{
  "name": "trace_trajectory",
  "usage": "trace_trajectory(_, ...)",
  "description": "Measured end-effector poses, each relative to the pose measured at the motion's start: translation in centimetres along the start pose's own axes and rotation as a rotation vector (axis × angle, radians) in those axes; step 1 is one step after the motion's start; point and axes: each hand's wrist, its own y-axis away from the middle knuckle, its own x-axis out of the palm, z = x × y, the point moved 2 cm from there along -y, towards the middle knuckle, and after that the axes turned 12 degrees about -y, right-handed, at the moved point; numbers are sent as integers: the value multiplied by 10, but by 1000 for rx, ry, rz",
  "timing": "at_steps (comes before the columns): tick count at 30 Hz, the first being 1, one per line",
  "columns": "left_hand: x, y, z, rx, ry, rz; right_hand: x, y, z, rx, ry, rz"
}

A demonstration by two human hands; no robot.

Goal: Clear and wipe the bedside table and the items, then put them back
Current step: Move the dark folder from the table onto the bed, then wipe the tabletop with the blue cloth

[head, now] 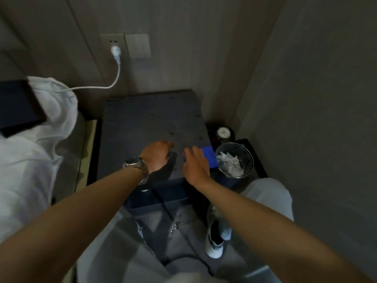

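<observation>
Both forearms reach from the near edge over the dark bedside table (151,119). Wearing a wristwatch (135,163), the left hand (157,155) rests with fingers curled near the front edge; whether it grips anything I cannot tell. Relaxed and spread, the right hand (195,165) lies against a blue cloth (209,157) at the front right corner, beside a bin (234,160) of crumpled paper.

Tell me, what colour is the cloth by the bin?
Bright blue; the cloth shows in the head view, under the right hand.
</observation>
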Motion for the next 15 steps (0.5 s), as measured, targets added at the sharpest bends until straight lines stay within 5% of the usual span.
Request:
trace_trajectory(5, 23, -13, -65, 143, 83, -15, -18, 13, -57, 267, 123, -26)
trace_trajectory(15, 49, -23, -116, 214, -82, 53, -35, 1, -102, 494, -617, -91)
